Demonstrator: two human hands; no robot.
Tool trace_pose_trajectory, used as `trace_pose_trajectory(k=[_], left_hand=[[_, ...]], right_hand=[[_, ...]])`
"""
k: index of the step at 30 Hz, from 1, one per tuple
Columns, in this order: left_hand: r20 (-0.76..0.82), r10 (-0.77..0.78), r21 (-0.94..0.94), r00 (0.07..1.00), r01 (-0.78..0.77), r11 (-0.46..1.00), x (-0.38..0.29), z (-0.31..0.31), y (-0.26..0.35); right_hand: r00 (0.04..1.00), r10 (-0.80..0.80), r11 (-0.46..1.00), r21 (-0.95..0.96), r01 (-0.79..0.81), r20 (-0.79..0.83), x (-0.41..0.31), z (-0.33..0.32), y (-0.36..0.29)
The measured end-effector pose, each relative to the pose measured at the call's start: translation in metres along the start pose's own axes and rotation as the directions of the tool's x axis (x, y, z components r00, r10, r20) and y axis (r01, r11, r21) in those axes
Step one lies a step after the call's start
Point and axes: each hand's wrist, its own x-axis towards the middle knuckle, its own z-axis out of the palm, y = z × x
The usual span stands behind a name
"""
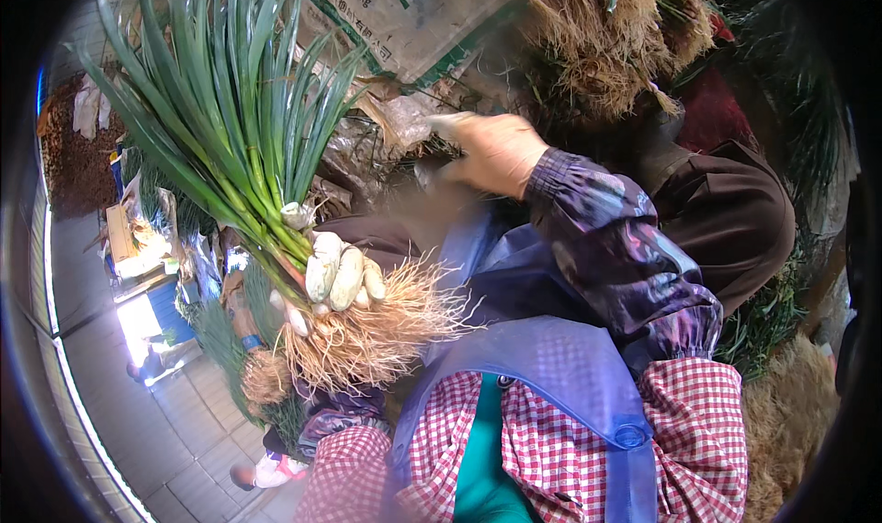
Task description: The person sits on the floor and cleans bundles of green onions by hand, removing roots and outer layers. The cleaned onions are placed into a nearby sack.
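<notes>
My left hand [344, 275], its fingers covered in whitish wraps or glove tips, is closed around a bunch of green onions [248, 157]. The long green leaves fan toward the upper left, and tangled pale roots [386, 337] spread to the lower right. White bulb ends show beside the fingers. To the right, my right hand [493, 147] is raised over the littered ground, somewhat blurred. Its finger and thumb, with whitish tips, stand apart, and nothing is visible between them. A patterned purple sleeve cover [613, 233] ends at that wrist.
A printed woven sack [413, 20] lies ahead, with crumpled plastic [406, 120] nearer. Root bundles [606, 40] hang in at the upper right. A blue plastic apron [537, 357] covers my lap. At left are rooted onion bundles [265, 375], boxes [138, 240] and paved floor [186, 399].
</notes>
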Motion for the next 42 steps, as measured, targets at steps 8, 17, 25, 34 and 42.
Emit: trace_pose_trajectory(k=[8,17,25,34,42], left_hand=[[0.063,0.091,-0.014,0.994,-0.090,0.996,0.015,0.017,-0.004],[-0.122,0.104,0.037,0.987,-0.100,0.994,0.025,0.025,-0.003],[-0.744,-0.654,-0.272,-0.140,0.957,0.105,0.049,0.057,0.066],[-0.663,-0.724,0.092,0.192,0.980,0.176,0.047,0.030,0.053],[-0.513,-0.267,-0.293,0.816,0.126,0.948,0.008,-0.057,0.073]], right_hand=[[0.970,0.112,0.994,-0.012,-0.112,0.218,0.014,0.032,-0.016],[0.638,-0.657,0.751,-0.430,0.501,-0.403,0.011,-0.053,-0.078],[0.590,-0.761,0.296,-0.664,0.687,0.272,0.056,-0.024,-0.121],[0.758,-0.611,0.428,-0.712,0.557,0.226,0.020,-0.008,-0.109],[0.881,-0.451,0.834,-0.419,0.359,-0.143,0.051,-0.039,-0.075]])
